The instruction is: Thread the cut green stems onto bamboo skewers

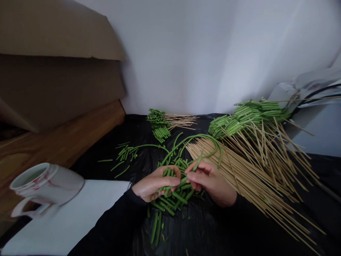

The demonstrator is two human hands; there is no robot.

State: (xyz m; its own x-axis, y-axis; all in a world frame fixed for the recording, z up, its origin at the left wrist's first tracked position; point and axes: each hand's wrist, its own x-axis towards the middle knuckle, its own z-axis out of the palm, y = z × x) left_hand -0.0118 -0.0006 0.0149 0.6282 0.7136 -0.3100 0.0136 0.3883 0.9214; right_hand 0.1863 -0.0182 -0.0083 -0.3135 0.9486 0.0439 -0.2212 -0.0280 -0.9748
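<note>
My left hand (159, 181) is closed around several short cut pieces of green bean (169, 173). Close beside it, my right hand (206, 179) pinches one green stalk end (198, 160) that points upward between thumb and fingers. Under both hands lies a heap of cut bean pieces (167, 206). Long, uncut garlic-scape-like beans (198, 136) curl behind the hands. To the right, a spread of thin bamboo skewers (241, 175) reaches from near my right hand toward the lower right.
Skewered green bundles lie at the back, a small one (159, 124) and a larger pile (249, 116). Black plastic sheeting (101, 192) covers the surface. A white mug (48, 185) stands on white paper (72, 221) at left, near a cardboard box (58, 64). A pale bin (324, 126) stands right.
</note>
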